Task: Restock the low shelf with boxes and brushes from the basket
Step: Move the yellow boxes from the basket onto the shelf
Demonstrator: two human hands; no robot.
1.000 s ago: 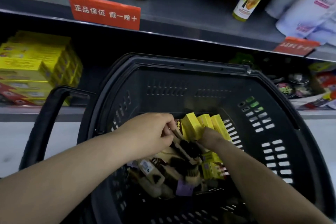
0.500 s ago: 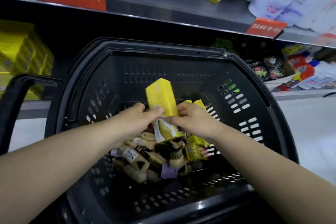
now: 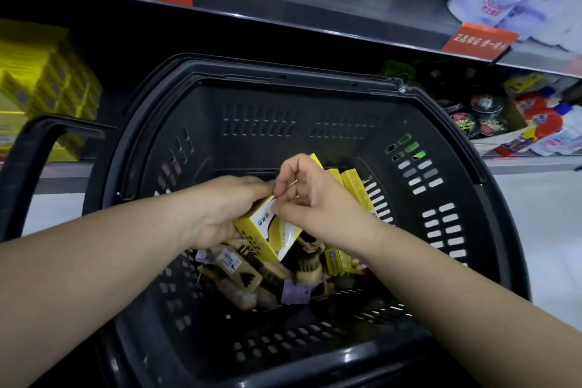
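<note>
Two bare arms reach down into a black basket (image 3: 267,123). At the bottom lies a pile of wooden brushes (image 3: 239,271). Some spare boxes (image 3: 356,189) stand and lie on the right side of the pile.

Just above the pile, the left hand (image 3: 220,214) holds one yellow box (image 3: 267,233). Its fingers are curled round the side of the box. The right hand (image 3: 315,198) is on the top end of the same box. Its thumb and first finger pinch the top edge, and the other fingers are curled in.

Behind the basket is the low shelf (image 3: 519,164). It has a stack (image 3: 47,82) of yellow packs on the left and round tins (image 3: 485,113) on the right.

I think the job is far from done. This box is only lifted up, not yet on the shelf. Many brushes and boxes wait in the basket.
</note>
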